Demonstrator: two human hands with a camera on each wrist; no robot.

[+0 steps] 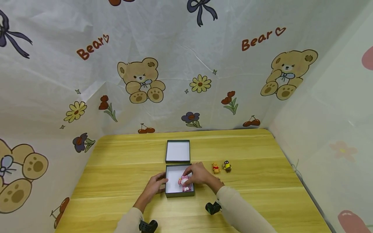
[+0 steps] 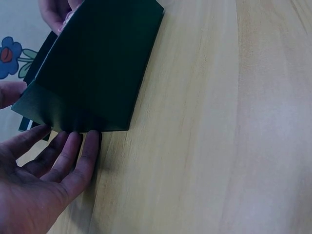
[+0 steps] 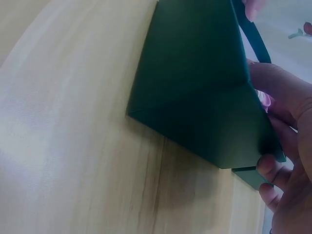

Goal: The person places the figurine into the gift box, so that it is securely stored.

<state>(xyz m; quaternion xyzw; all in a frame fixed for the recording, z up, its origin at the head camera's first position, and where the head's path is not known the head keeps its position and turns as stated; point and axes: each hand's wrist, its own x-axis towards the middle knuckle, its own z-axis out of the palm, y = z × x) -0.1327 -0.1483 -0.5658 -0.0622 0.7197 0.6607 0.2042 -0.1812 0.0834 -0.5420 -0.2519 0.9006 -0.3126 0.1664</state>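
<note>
A dark green box [image 1: 179, 195] with a white inside lies on the table. In it are pink-and-white toy figure parts, and my right hand [image 1: 199, 174] reaches over the box's right wall and pinches a pink toy figure [image 1: 183, 180] between thumb and fingers. The right wrist view mostly hides this figure behind the wall, with two lower fingers against the wall's outside. On the other side, my left hand [image 1: 155, 184] touches the left wall. Its fingertips press the outer face in the left wrist view, and the thumb lies near the rim.
Behind the box lies its matching lid [image 1: 177, 151], white inside up. To the right stand a yellow bear figure in red [image 1: 215, 168] and a yellow-and-dark figure with goggles [image 1: 226, 166]. Another small item shows partly behind the right wrist. Printed cloth walls border the wooden table [image 1: 122, 161].
</note>
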